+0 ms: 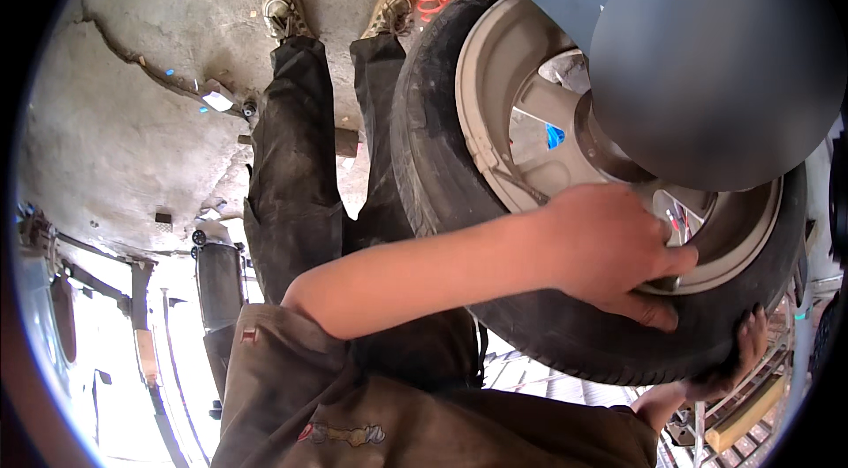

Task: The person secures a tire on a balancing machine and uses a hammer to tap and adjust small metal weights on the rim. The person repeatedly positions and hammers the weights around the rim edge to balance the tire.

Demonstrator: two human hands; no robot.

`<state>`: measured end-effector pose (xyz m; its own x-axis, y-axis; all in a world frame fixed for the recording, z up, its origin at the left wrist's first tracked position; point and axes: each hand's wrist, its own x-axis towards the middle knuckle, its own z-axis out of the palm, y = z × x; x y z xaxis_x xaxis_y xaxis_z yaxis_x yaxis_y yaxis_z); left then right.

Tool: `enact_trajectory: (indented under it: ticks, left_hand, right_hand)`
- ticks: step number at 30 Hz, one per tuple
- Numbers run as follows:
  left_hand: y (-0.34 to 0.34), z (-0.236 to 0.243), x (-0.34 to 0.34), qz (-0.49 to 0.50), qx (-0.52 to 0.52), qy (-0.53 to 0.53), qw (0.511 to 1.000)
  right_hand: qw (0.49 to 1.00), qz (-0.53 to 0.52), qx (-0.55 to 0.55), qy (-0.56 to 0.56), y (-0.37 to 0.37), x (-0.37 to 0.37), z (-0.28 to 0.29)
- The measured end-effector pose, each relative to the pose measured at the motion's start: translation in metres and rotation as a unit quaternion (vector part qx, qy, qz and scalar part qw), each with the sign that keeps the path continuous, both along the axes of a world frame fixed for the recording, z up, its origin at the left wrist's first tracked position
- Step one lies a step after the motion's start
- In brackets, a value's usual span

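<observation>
Left hand (609,247) on wheel rim (543,99), right hand (751,344) against tyre (424,141)

So the outfit here is proper workwear: a loose brownish-grey fabric shirt (459,428) with short sleeves, pretty wrinkled. The wide left sleeve (287,349) has a small square red-and-pale patch (250,336) near its hem, and there's a line of pale embroidered lettering (344,433) across the near part of the shirt, reddish at its left end. Below that, baggy black cloth trousers (291,128), heavily creased and kinda faded in spots. At the far end, scuffed tan-and-dark lace-up shoes, left (284,17) and right (389,14), both looking grubby. Bare left hand (609,243), bare right hand (751,340).
</observation>
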<state>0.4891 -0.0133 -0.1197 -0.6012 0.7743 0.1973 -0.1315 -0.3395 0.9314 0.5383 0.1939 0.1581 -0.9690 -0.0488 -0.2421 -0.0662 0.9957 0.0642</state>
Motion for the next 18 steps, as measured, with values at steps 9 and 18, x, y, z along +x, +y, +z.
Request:
enact_trajectory:
  ticks: [9,18]
  left_hand:
    - [-0.013,0.013,0.013,0.111,0.031,-0.021,0.993]
    - [-0.022,0.016,0.02,0.165,0.062,-0.002,0.984]
  right_hand:
    - [1.0,-0.001,-0.014,-0.008,-0.007,-0.003,-0.005]
    - [1.0,-0.002,-0.014,0.009,0.002,-0.005,0.002]
